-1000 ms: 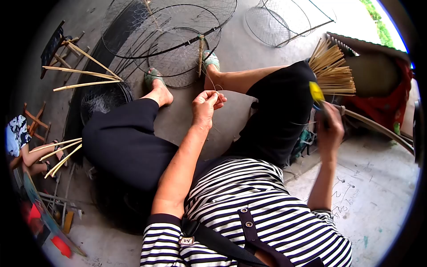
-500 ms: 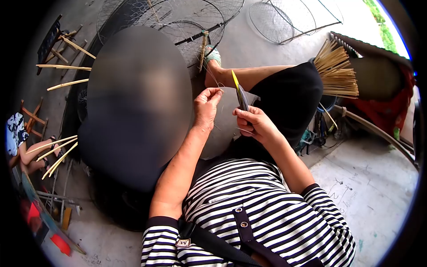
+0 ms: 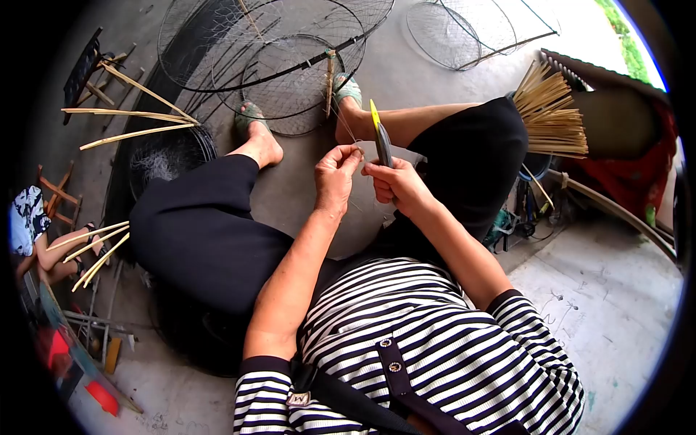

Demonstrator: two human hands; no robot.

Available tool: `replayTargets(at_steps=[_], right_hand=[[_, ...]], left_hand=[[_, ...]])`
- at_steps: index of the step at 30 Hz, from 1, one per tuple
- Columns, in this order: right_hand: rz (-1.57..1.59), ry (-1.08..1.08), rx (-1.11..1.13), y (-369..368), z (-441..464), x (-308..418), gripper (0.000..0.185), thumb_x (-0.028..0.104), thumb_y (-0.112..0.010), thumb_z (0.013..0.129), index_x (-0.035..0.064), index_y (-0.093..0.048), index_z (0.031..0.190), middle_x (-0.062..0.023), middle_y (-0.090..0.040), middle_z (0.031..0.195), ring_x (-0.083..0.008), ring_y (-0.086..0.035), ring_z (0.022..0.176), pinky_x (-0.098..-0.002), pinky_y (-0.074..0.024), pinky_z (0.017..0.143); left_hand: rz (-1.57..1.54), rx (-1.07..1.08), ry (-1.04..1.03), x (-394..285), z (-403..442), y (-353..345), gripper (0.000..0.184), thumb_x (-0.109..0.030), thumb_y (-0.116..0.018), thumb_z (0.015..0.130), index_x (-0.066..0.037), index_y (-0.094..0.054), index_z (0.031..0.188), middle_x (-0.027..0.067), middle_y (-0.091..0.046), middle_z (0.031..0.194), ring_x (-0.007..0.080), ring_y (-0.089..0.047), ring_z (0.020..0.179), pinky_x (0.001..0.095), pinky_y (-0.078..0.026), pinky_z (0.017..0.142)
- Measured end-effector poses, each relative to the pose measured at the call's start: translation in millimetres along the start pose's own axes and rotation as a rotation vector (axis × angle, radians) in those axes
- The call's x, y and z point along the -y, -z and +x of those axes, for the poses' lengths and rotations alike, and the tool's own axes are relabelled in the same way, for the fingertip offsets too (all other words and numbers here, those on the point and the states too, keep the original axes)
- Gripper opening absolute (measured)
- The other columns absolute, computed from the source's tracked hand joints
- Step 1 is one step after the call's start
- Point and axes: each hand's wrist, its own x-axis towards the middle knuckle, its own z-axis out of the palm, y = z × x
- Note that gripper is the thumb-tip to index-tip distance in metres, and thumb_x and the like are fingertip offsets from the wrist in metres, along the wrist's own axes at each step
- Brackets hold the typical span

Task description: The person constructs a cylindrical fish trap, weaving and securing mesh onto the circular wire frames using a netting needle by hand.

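Held in my right hand (image 3: pixel 397 187) is a slim netting needle (image 3: pixel 383 145) with a dark grey body and a bright yellow tip, pointing up and away. My left hand (image 3: pixel 335 180) pinches a thin thread (image 3: pixel 346 126) between thumb and forefinger, just left of the needle. From there the thread runs up towards a short wooden stick (image 3: pixel 330 85) fixed on a dark hoop of a round net cage (image 3: pixel 290 69). The two hands are close together but apart. Exactly where the thread ends at my fingertips is too fine to tell.
A bundle of thin bamboo sticks (image 3: pixel 552 116) stands at my right knee. Another hooped net (image 3: pixel 453 36) lies on the floor farther off. Left of me are a dark tub with netting (image 3: pixel 168 156), more sticks (image 3: pixel 134 114) and a seated person's legs (image 3: pixel 61 246).
My right hand has moved left, bringing the netting needle closer to my left hand and more upright. My left hand keeps its pinch in nearly the same place.
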Motion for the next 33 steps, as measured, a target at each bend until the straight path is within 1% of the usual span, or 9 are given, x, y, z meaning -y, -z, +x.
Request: replayTargets(at_steps=[4,11,14,18,22,25,26,29,33], right_hand=[[-0.244,0.153,0.023,5,-28,0,0.013,0.013,-0.067,0.089,0.0011,-0.061,0.089,0.0028,-0.049,0.063,-0.0058,-0.042,0.052,-0.0227,-0.0337,0.048],[-0.245,0.261,0.081,15,-59,-7,0.008,0.009,-0.068,0.09,0.0025,-0.063,0.091,0.0007,-0.055,0.076,-0.0067,-0.048,0.065,-0.0232,-0.0409,0.059],[-0.535,0.558,0.045,14,-66,-2,0.013,0.014,-0.067,0.091,0.0033,-0.061,0.086,-0.0033,-0.058,0.094,-0.0102,-0.052,0.082,-0.0253,-0.0447,0.073],[-0.533,0.75,0.122,15,-63,2,0.018,0.017,-0.066,0.091,0.0043,-0.058,0.081,-0.0104,-0.057,0.126,-0.0199,-0.048,0.112,-0.0345,-0.0407,0.094],[-0.523,0.832,0.143,18,-57,4,0.024,0.024,-0.064,0.093,0.0028,-0.06,0.082,-0.0107,-0.059,0.125,-0.0186,-0.051,0.109,-0.0333,-0.0422,0.092],[-0.441,0.688,0.134,10,-67,8,0.024,0.023,-0.063,0.094,0.0021,-0.061,0.083,-0.011,-0.06,0.122,-0.019,-0.054,0.103,-0.0335,-0.0442,0.087],[-0.42,0.716,0.125,8,-66,7,0.023,0.023,-0.063,0.094,0.0012,-0.062,0.084,-0.0103,-0.063,0.111,-0.02,-0.056,0.097,-0.0339,-0.0452,0.083],[-0.456,0.745,0.214,11,-65,9,0.013,0.013,-0.059,0.095,0.0011,-0.059,0.09,-0.0069,-0.061,0.097,-0.0195,-0.056,0.101,-0.0314,-0.0447,0.085],[-0.476,0.774,0.233,10,-65,7,0.013,0.01,-0.058,0.096,0.0002,-0.057,0.089,-0.0072,-0.058,0.09,-0.0192,-0.056,0.09,-0.031,-0.0453,0.082]], left_hand=[[-0.019,0.0,0.078,2,-3,-2,0.008,-0.013,-0.063,0.093,-0.007,-0.067,0.096,0.0007,-0.069,0.086,0.008,-0.064,0.08,0.0228,-0.047,0.072],[-0.087,0.043,0.133,4,-4,-3,0.008,-0.013,-0.063,0.093,-0.007,-0.067,0.096,0.0018,-0.069,0.087,0.01,-0.065,0.078,0.0229,-0.047,0.071],[-0.136,0.058,0.145,1,-8,-3,0.008,-0.011,-0.062,0.094,-0.006,-0.067,0.097,0.0027,-0.069,0.088,0.011,-0.065,0.079,0.0237,-0.048,0.071],[-0.24,0.121,0.158,-3,-10,-3,0.009,-0.009,-0.06,0.094,-0.004,-0.066,0.098,0.0043,-0.068,0.089,0.0131,-0.066,0.082,0.0257,-0.05,0.074],[-0.28,0.157,0.163,-6,-11,-2,0.01,-0.009,-0.056,0.095,-0.004,-0.066,0.097,0.0038,-0.067,0.09,0.0135,-0.065,0.084,0.026,-0.049,0.076],[-0.299,0.197,0.165,-8,-12,-3,0.013,-0.009,-0.054,0.096,-0.005,-0.066,0.097,0.004,-0.067,0.092,0.0139,-0.065,0.085,0.0262,-0.048,0.076],[-0.307,0.209,0.17,-12,-13,-4,0.013,-0.01,-0.054,0.096,-0.004,-0.066,0.098,0.0045,-0.067,0.092,0.0145,-0.065,0.086,0.0266,-0.049,0.076],[-0.407,0.204,0.268,-23,-18,-7,0.015,-0.011,-0.054,0.095,-0.003,-0.066,0.1,0.0064,-0.068,0.094,0.0174,-0.066,0.087,0.0282,-0.049,0.078],[-0.501,0.188,0.314,-25,-22,-9,0.017,-0.011,-0.055,0.093,-0.002,-0.065,0.103,0.008,-0.068,0.095,0.0201,-0.066,0.089,0.0304,-0.051,0.079]])
